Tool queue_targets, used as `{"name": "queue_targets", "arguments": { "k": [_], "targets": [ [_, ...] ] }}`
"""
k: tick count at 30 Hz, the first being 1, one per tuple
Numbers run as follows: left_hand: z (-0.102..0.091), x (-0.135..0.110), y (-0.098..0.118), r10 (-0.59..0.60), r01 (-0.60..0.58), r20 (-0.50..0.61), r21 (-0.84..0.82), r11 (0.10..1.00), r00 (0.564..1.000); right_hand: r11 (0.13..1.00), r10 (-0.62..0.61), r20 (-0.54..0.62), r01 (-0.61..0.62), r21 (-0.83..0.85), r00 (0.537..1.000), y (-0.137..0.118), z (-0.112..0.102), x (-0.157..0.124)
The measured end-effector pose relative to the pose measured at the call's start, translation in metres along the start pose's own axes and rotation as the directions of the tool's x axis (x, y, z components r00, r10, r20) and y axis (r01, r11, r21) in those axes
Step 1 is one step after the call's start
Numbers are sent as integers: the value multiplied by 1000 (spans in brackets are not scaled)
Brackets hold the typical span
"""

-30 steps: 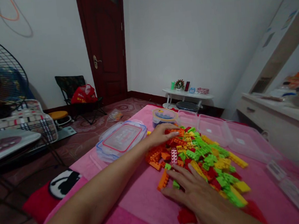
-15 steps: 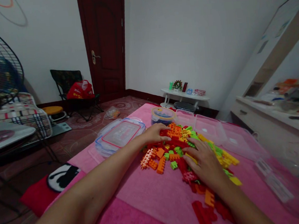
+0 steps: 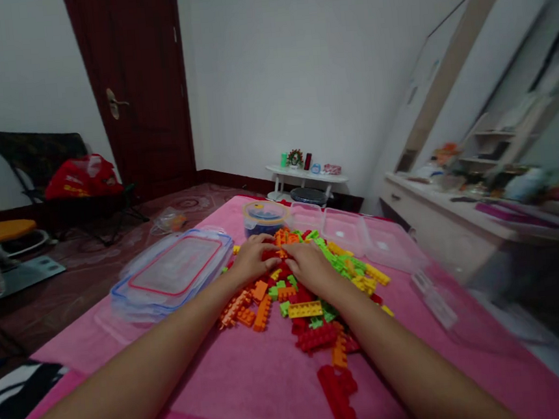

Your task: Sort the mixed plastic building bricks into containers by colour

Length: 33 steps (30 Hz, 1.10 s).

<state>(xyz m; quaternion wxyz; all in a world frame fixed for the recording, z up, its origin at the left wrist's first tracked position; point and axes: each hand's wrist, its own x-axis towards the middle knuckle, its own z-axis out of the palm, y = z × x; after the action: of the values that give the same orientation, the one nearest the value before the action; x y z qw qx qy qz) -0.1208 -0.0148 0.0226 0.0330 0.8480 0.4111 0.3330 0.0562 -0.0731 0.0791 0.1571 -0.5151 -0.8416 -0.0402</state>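
Right hand [image 3: 308, 264] has been brought in toward the left hand [image 3: 254, 258] since the earlier frame, and a yellow brick [image 3: 305, 309] is now left uncovered on its near side. The view has also been swung to the right.

Bricks [image 3: 287, 293] are heaped loosely on the pink cloth [image 3: 255, 381], between stacked lids [image 3: 177, 265] on the left and clear trays [image 3: 342, 225] at far right. A round tub [image 3: 266, 218] is placed just beyond the left hand. Some red bricks [image 3: 338, 400] are strung out at the near end of the heap.

Left fingers are bent and parted, a gap being seen between thumb and fingers; they are set over the far part of the heap, and no brick is clearly gripped. Right fingers are mostly hidden by the back of the hand; neither their spread nor any hold can be told.

Step in hand is judged to be two-handed handling of the heap's far part. For the next move, a fingertip pinch on single bricks would be called for, with neighbours left undisturbed.
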Motion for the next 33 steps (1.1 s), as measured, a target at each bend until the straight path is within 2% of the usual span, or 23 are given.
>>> {"name": "queue_targets", "arguments": {
  "k": [3, 7, 10, 12, 15, 18, 21, 23, 24, 26, 30, 33],
  "targets": [
    [2, 1, -3, 15, -15, 12, -5, 1000, 1000, 1000, 3, -47, -3, 3, 999, 0, 2, -1],
    [1, 2, -4, 35, -35, 35, 13, 999, 999, 995, -23, -135, 36, 95, 991, 1, 2, -12],
    [1, 1, -4, 39, -39, 31, 3, 999, 999, 970, 9, -205, 41, 240, 979, 3, -1, -21],
    [1, 1, -4, 30, -30, 17, -13, 999, 999, 924, 71, -254, 33, 381, 965, 7, -6, -24],
    [1, 0, -4, 23, -22, 12, -27, 999, 1000, 800, 207, -297, 13, 600, 932, 20, -17, -25],
    [-1, -1, -1, 26, -26, 8, -28, 999, 1000, 642, 365, -305, -1, 767, 880, 41, -30, -25],
    [-6, -1, 6, 57, -57, 6, 7, 998, 998, 417, 554, -206, -55, 907, 806, 60, -40, -28],
    [-12, 1, 10, 96, -96, 1, 60, 994, 995, 257, 629, -108, -75, 963, 770, 67, -44, -31],
    [-14, 2, 12, 112, -111, 0, 90, 990, 994, 211, 646, -71, -87, 974, 760, 69, -45, -33],
    [-19, 5, 15, 127, -127, 13, 132, 983, 992, 221, 644, -51, -122, 968, 764, 70, -45, -35],
    [-26, 10, 25, 123, -126, 39, 80, 989, 992, 429, 540, -96, -176, 886, 836, 66, -34, -32],
    [-30, 13, 40, 104, -104, -8, -25, 994, 995, 480, 472, -88, -172, 860, 877, 59, -26, -29]
  ]
}}
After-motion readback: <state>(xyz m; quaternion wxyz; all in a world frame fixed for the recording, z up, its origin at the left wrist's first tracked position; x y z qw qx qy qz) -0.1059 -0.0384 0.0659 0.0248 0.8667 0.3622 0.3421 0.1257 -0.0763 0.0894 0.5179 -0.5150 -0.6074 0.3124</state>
